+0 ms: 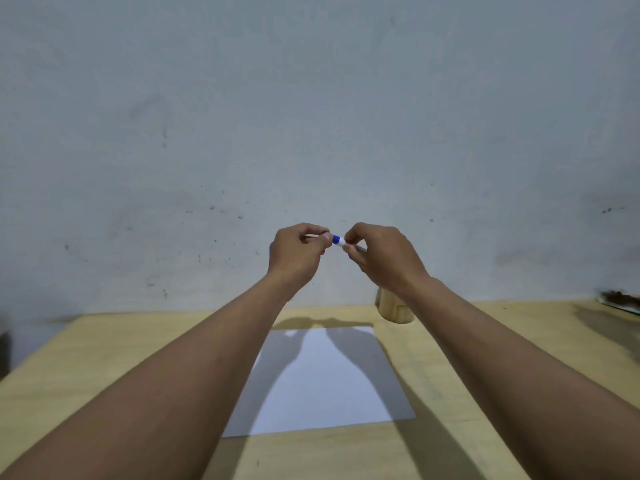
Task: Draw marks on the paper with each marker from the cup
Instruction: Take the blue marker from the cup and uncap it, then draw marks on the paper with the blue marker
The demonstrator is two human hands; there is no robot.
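Both of my hands are raised in front of the wall, above the table, holding one blue and white marker [338,240] between them. My left hand [298,255] pinches the blue end, and my right hand [381,258] pinches the white end. Most of the marker is hidden by my fingers. A blank white sheet of paper [325,375] lies flat on the wooden table [104,358] below my forearms, with arm shadows across it. A wooden cup [394,308] stands just beyond the paper's far right corner, partly hidden behind my right wrist; its contents are not visible.
A grey, scuffed wall [311,116] stands right behind the table's far edge. A dark object [620,299] lies at the far right edge of the table. The table's left corner slopes off near the frame's left side.
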